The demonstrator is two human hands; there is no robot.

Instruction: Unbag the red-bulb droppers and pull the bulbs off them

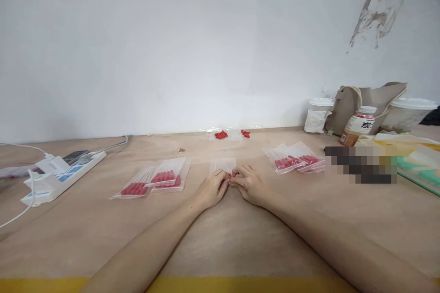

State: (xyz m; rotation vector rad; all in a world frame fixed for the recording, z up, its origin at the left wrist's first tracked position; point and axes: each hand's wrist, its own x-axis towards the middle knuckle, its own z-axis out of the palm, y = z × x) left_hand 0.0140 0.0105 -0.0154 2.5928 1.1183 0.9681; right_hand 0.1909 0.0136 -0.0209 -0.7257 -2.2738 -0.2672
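Head view: your left hand [210, 191] and right hand [252, 186] meet over the tabletop [220, 242], fingertips pinching the near end of a clear bag [222, 165], red showing between them. Filled bags [176, 165] of red pieces [163, 177] lie to both sides; farther off, small red heaps [221, 134] rest on clear plastic [235, 136] beside the wall [172, 55].

Pale wall [154, 46], peeling patch [381, 13] upper right, brown tabletop [223, 242]
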